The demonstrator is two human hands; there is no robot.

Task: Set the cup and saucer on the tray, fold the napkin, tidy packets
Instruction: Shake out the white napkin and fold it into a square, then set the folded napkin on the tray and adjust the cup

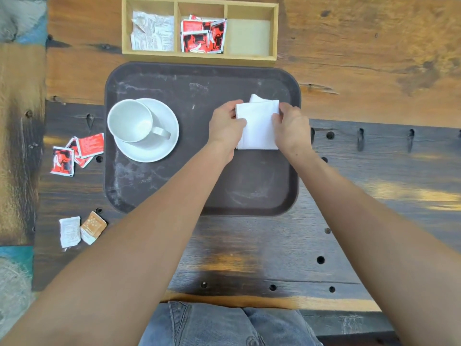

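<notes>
A white cup [131,120] stands on a white saucer [164,146] on the left side of the dark brown tray [189,86]. On the tray's right side lies a white napkin [258,128], folded into a tall rectangle with one corner sticking out at its top. My left hand [225,126] grips its left edge and my right hand [290,128] grips its right edge. Red packets [74,152] lie loose on the table left of the tray. A white packet [69,231] and a tan packet [93,227] lie nearer me.
A wooden organiser box [199,57] with three compartments stands beyond the tray: white packets [152,31] on the left, red packets [203,33] in the middle, nothing in the right one. The wooden table [374,158] has dark holes and slots.
</notes>
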